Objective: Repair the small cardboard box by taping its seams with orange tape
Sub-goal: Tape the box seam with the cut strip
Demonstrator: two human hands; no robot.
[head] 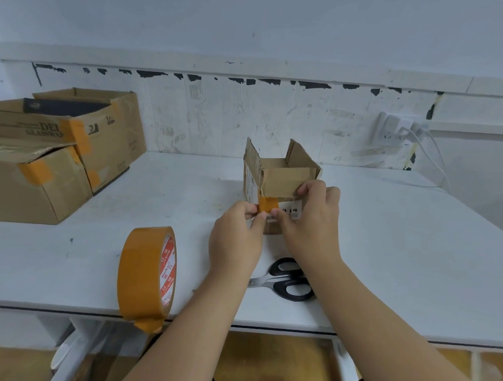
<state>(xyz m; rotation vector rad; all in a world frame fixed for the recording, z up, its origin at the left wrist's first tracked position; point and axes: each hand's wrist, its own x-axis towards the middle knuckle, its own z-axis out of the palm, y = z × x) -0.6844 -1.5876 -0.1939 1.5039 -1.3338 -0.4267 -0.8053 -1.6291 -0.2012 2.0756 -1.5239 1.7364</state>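
A small open cardboard box (285,177) stands on the white table (400,254), flaps up. A short piece of orange tape (268,204) lies on its near front corner seam, just below the folded front flap. My left hand (236,238) pinches the tape's lower left edge against the box. The thumb of my right hand (312,221) presses beside the tape's lower right edge while its fingers hold the front flap's right end. An orange tape roll (147,275) stands on edge near the table's front, its loose end hanging over the edge.
Black-handled scissors (288,279) lie closed under my forearms. Two larger cardboard boxes (44,164) patched with orange tape sit at the left. A wall socket with a white cable (402,130) is at the back right.
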